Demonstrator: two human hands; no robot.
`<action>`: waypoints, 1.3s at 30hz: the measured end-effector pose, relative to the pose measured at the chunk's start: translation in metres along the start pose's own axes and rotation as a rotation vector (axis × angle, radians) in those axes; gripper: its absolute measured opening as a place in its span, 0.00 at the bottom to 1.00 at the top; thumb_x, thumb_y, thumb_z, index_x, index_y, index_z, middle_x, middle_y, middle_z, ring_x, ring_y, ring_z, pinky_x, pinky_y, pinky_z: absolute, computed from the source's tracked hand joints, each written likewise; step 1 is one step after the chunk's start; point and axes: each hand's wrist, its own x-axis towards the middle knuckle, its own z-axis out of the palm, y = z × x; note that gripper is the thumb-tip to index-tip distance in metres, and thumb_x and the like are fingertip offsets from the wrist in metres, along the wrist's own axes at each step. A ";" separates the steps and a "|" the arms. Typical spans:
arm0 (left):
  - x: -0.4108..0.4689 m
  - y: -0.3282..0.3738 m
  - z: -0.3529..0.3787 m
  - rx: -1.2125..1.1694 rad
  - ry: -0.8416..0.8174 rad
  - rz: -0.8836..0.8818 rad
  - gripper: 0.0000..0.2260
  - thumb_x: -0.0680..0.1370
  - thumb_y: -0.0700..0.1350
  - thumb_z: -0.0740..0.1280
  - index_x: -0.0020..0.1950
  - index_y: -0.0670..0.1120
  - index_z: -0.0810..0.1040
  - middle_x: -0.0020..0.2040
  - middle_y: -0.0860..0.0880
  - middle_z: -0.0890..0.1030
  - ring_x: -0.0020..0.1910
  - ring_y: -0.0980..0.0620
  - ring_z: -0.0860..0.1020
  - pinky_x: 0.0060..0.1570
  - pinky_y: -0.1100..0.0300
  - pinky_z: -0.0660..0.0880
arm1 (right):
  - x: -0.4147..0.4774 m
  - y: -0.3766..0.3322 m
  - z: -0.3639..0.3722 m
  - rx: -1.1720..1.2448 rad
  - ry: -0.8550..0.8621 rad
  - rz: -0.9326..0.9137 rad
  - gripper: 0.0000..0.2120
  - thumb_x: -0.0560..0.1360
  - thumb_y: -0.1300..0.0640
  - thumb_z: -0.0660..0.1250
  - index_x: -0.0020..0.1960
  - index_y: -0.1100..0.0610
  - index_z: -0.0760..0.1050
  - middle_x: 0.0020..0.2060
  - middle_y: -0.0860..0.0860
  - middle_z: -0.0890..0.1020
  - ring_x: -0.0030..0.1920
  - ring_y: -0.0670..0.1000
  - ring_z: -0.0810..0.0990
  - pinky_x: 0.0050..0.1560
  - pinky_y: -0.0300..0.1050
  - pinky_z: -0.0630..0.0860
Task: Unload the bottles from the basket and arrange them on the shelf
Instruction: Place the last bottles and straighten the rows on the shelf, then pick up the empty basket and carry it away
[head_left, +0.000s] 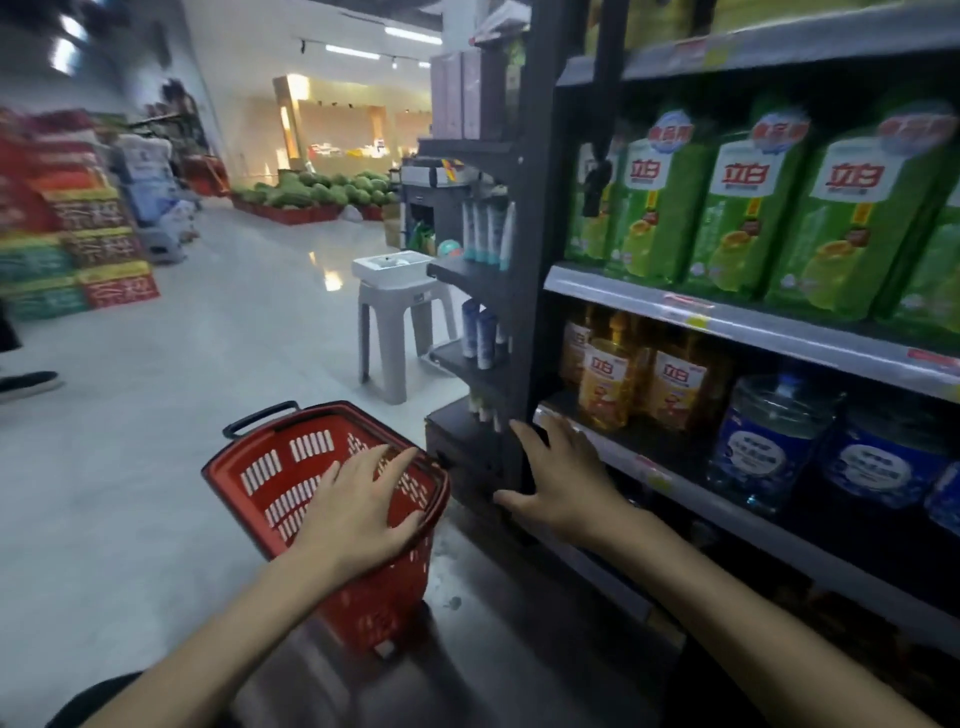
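Over red basket (291, 467): left hand (358, 506)

The left hand (358, 506) hides the red basket's (270, 467) inside; shelf labels (685, 306) are blurred.

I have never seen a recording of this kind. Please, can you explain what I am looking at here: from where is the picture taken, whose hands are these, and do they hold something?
There is one picture, taken by a camera worn on a person's head, looking forward and down. So the two bare arms belong to that person, and no machine is involved.

The place is a shop aisle. The left hand is spread open over a red basket that stands on the floor; the picture shows no bottles in it, though the hand hides part of it. The right hand is open too, at the edge of the lower shelf, and holds nothing.

On that shelf stand yellow bottles and blue jugs. Green packs fill the shelf above.
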 end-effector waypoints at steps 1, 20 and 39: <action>-0.003 -0.008 0.008 0.007 -0.023 -0.009 0.38 0.72 0.69 0.55 0.81 0.57 0.61 0.76 0.45 0.70 0.75 0.44 0.68 0.73 0.45 0.67 | 0.004 -0.007 0.008 -0.013 -0.018 -0.006 0.46 0.77 0.34 0.66 0.84 0.48 0.46 0.83 0.57 0.46 0.82 0.59 0.44 0.81 0.59 0.49; -0.003 -0.059 0.165 0.053 -0.499 -0.074 0.20 0.80 0.50 0.62 0.72 0.48 0.67 0.59 0.44 0.79 0.58 0.39 0.80 0.51 0.48 0.76 | 0.071 -0.021 0.166 0.127 -0.319 0.048 0.42 0.75 0.41 0.72 0.82 0.46 0.53 0.78 0.53 0.62 0.77 0.56 0.64 0.72 0.54 0.68; 0.030 -0.077 0.184 0.100 -0.285 -0.313 0.28 0.81 0.67 0.51 0.71 0.53 0.76 0.70 0.45 0.77 0.72 0.41 0.70 0.75 0.38 0.59 | 0.112 0.079 0.204 0.486 -0.170 0.756 0.50 0.75 0.62 0.72 0.84 0.56 0.41 0.75 0.65 0.65 0.71 0.68 0.72 0.67 0.65 0.74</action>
